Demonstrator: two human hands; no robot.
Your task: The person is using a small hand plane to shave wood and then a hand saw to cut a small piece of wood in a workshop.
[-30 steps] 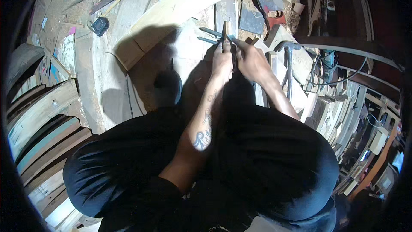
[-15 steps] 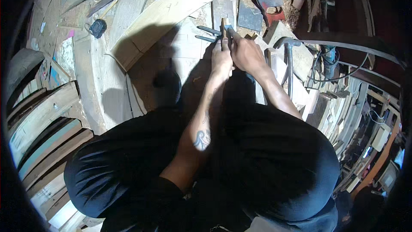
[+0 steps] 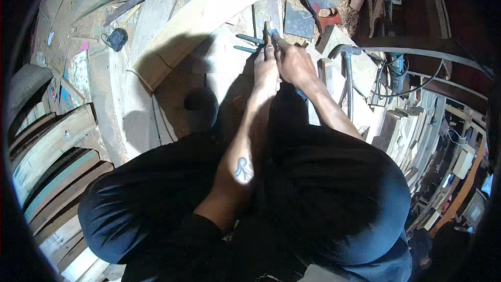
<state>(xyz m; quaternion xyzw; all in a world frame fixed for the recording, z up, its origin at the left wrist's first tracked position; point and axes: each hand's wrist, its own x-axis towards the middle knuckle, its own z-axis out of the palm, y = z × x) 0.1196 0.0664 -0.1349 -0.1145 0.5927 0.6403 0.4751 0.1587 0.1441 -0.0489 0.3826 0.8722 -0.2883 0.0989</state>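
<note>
My left hand (image 3: 266, 70) has its fingers closed round a narrow upright wooden piece (image 3: 267, 30), just beyond my knees. My right hand (image 3: 295, 65) is closed close against it, forefinger reaching to a small blue object (image 3: 273, 32) at the piece's upper end; what else its fingers grip is hidden. Two slim dark grey-green bars (image 3: 249, 38) stick out leftward from behind the wooden piece, their other ends hidden. Immediately right of my right hand, a claw hammer (image 3: 349, 83) stands among wood offcuts, beside a short block (image 3: 326, 68).
A pale board (image 3: 172, 47) lies diagonally at upper left, near a tape measure (image 3: 118, 39). A red-handled saw (image 3: 329, 17) lies top right. A corded blue power tool (image 3: 398, 73) is right, under a ledge (image 3: 417, 47). Stacked timber (image 3: 62, 141) lines both sides.
The surroundings have shifted slightly leftward in the view. Both hands, still together at the wooden piece, appear a little further left and up; the small blue object shows above my right forefinger.
</note>
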